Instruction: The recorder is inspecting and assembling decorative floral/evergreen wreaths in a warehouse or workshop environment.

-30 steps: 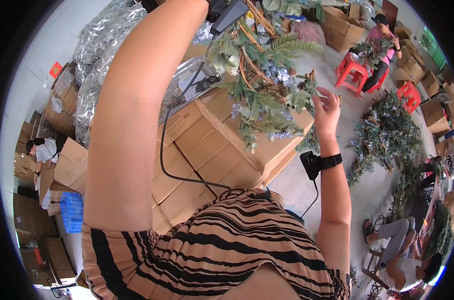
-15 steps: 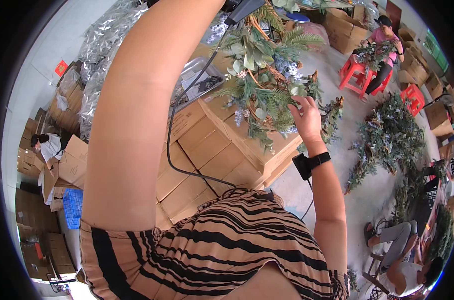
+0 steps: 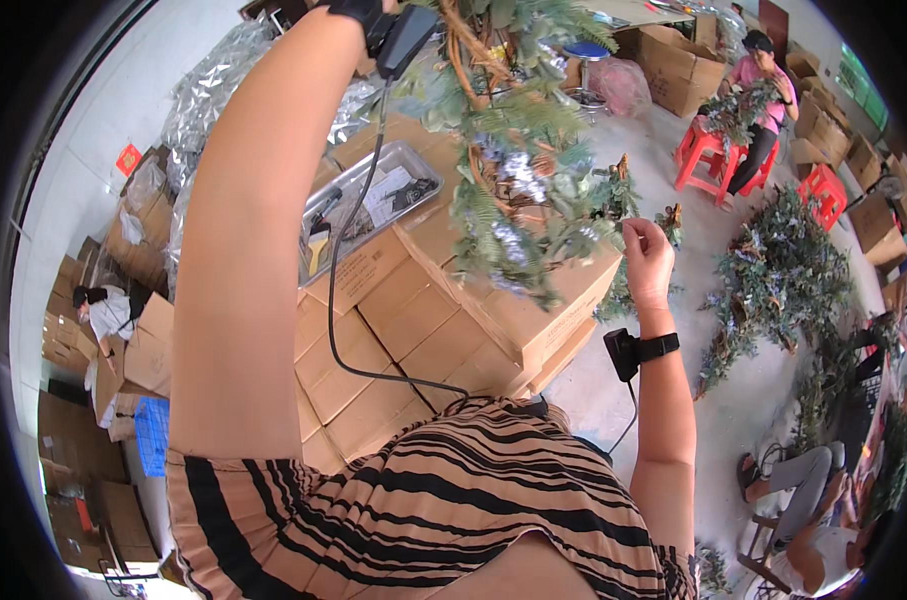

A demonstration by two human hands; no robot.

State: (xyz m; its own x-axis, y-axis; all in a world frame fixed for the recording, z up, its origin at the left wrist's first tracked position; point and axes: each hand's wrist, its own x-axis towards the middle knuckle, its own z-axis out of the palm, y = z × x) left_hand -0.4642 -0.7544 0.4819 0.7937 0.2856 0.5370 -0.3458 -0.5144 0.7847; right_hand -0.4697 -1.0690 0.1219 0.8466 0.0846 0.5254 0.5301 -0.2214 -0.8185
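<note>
— While the left arm reaches high, where is the left hand itself?
— Cut off at the top edge; only its wrist band shows, so whether it is spread or closed I cannot tell. It seems to hold up the wreath (image 3: 518, 170), a twig ring with green and frosted sprigs that hangs above the cardboard boxes (image 3: 403, 330).
— And the right hand (image 3: 646, 262)?
— Raised beside the wreath's right edge, fingers drawn together in a pinch on a small sprig.
— So which step?
— My judgement: dressing the wreath, a sprig about to be tucked in. Next it wants a steady ring and a gap between the twigs.
— Packages and signs?
— Far left, a small red square sign (image 3: 128, 158) on the wall above brown cartons (image 3: 143, 345), then a blue crate (image 3: 153, 435); silver foil bags (image 3: 213, 90) further up; a metal tray (image 3: 368, 205) on the boxes.
</note>
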